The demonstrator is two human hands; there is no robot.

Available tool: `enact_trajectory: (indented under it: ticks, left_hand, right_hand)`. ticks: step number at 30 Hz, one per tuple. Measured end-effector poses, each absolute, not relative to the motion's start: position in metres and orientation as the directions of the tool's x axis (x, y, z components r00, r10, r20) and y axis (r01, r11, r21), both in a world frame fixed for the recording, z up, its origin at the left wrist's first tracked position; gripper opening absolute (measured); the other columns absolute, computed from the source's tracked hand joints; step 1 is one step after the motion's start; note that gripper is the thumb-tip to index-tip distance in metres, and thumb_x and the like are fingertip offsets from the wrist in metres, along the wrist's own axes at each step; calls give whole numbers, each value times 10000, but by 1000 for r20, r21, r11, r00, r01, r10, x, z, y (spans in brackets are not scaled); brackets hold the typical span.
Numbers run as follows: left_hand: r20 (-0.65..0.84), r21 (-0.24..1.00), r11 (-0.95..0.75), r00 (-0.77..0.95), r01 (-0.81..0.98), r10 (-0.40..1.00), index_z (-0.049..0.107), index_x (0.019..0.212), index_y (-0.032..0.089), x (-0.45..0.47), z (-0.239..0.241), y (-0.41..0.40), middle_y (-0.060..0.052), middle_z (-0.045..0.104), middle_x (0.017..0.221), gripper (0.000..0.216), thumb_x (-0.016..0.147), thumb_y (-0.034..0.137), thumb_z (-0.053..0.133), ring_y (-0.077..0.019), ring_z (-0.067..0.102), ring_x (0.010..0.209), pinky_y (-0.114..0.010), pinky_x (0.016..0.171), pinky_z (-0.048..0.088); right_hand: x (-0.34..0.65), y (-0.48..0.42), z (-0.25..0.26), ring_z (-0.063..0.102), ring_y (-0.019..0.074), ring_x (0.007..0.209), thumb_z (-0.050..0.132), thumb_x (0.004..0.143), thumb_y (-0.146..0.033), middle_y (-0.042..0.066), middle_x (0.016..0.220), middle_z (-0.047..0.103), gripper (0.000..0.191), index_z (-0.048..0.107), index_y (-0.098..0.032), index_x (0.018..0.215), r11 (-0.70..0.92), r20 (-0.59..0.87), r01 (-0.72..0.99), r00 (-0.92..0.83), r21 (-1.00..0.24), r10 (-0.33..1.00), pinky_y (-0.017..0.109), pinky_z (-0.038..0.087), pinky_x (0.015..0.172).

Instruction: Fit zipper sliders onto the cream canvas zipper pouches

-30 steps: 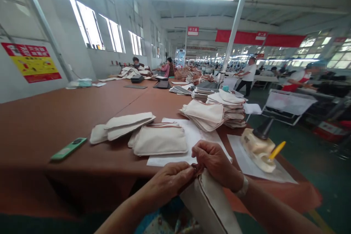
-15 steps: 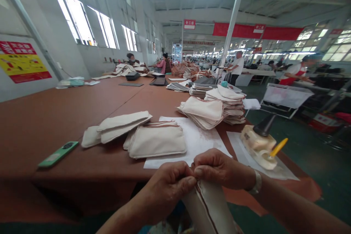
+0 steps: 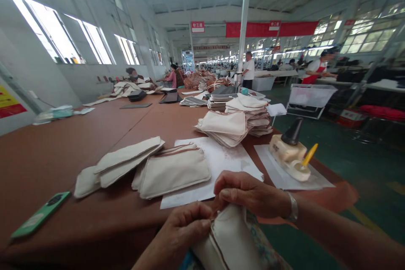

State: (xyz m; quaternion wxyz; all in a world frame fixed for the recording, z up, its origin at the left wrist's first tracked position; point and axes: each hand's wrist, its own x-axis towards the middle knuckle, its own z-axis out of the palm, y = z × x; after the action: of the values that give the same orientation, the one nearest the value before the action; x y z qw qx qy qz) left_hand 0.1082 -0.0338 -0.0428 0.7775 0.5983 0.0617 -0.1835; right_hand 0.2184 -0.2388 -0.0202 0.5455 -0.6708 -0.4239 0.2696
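A cream pouch [image 3: 236, 236] with a dark brown line along its opening hangs below my hands, over my lap. My left hand [image 3: 185, 230] pinches its upper end between thumb and fingers. Just to the right, my right hand [image 3: 249, 194] is closed on the same end, its fingers curled; the exact grip is partly hidden. Beyond them on the table, a small stack of cream pouches [image 3: 177, 171] lies partly on white paper [image 3: 218, 156]. More cream pieces [image 3: 126, 162] lean to its left.
A green phone [image 3: 41, 215] lies on the brown table [image 3: 104, 130] at left. At right stands a glue container [image 3: 287, 149] with a black cone and yellow-handled tool [image 3: 309, 155]. Taller pouch stacks [image 3: 249, 112] stand behind. Other people work farther off.
The camera view has turned right and things have shifted left. My hands have moved slightly apart at the pouch's end, which now shows between them.
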Motion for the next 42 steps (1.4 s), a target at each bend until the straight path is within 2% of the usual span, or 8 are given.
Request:
enact_trajectory:
  ticks: [4, 10, 18, 25, 30, 33, 39, 42]
  left_hand:
    - [-381, 868, 292, 915, 403, -130, 719, 821, 116, 109, -52, -35, -50, 639, 737, 345, 663, 403, 828, -142, 506, 663, -217, 617, 358]
    - [-331, 893, 287, 938, 346, -103, 748, 764, 96, 109, -47, -41, -64, 656, 705, 351, 679, 427, 826, -137, 497, 624, -225, 591, 355]
    - [-301, 921, 219, 945, 323, -131, 773, 786, 98, 111, -32, -45, -60, 630, 699, 330, 741, 424, 776, -161, 501, 657, -263, 648, 395]
    - [-309, 922, 207, 944, 326, -114, 748, 758, 101, 117, -27, -49, -64, 641, 693, 325, 742, 425, 770, -170, 527, 651, -265, 632, 415]
    - [-395, 873, 328, 918, 362, 40, 626, 621, 134, 120, -49, -55, -10, 578, 557, 374, 642, 449, 827, -117, 457, 512, -220, 508, 347]
    - [-395, 873, 352, 913, 339, 101, 589, 625, 152, 121, -60, -55, 18, 536, 530, 377, 627, 443, 828, -101, 424, 491, -211, 498, 318]
    - [-356, 909, 260, 931, 325, 80, 599, 589, 136, 117, -57, -50, 11, 528, 539, 411, 601, 483, 819, -96, 394, 507, -215, 504, 291]
    - [-366, 899, 283, 928, 335, 63, 656, 626, 122, 116, -51, -50, -6, 561, 570, 354, 579, 434, 817, -105, 419, 534, -223, 532, 317]
  right_hand:
    - [211, -237, -27, 489, 115, 702, 543, 903, -199, 16, 812, 562, 80, 572, -146, 956, -12, 282, 526, 474, -850, 834, 220, 419, 635]
    - [199, -236, -20, 552, 177, 909, 520, 875, -79, 112, 1007, 596, 157, 591, -134, 1005, 50, 599, 886, 269, -461, 754, 300, 470, 808]
    - [194, -231, -6, 492, 167, 728, 454, 892, -57, 78, 811, 574, 145, 559, -137, 832, -77, 556, 967, 203, -241, 806, 278, 422, 630]
    - [195, -229, -6, 460, 204, 698, 418, 890, -69, 97, 759, 548, 225, 607, -114, 777, -5, 475, 988, -68, 152, 877, 357, 424, 593]
    - [199, -226, -29, 439, 192, 624, 427, 839, -80, 154, 820, 589, 209, 632, -78, 800, 70, 694, 986, -157, 151, 703, 332, 418, 500]
    - [198, -229, -41, 451, 193, 628, 429, 837, -73, 145, 832, 600, 187, 616, -92, 837, 100, 688, 989, -148, 110, 710, 328, 425, 499]
    - [196, -239, -25, 547, 182, 830, 422, 907, -93, 103, 914, 581, 156, 543, -134, 995, 23, 605, 853, 351, -522, 715, 302, 499, 715]
    - [202, -238, -12, 554, 172, 861, 453, 938, -146, 75, 921, 601, 146, 578, -158, 1012, -40, 454, 786, 397, -617, 798, 335, 459, 830]
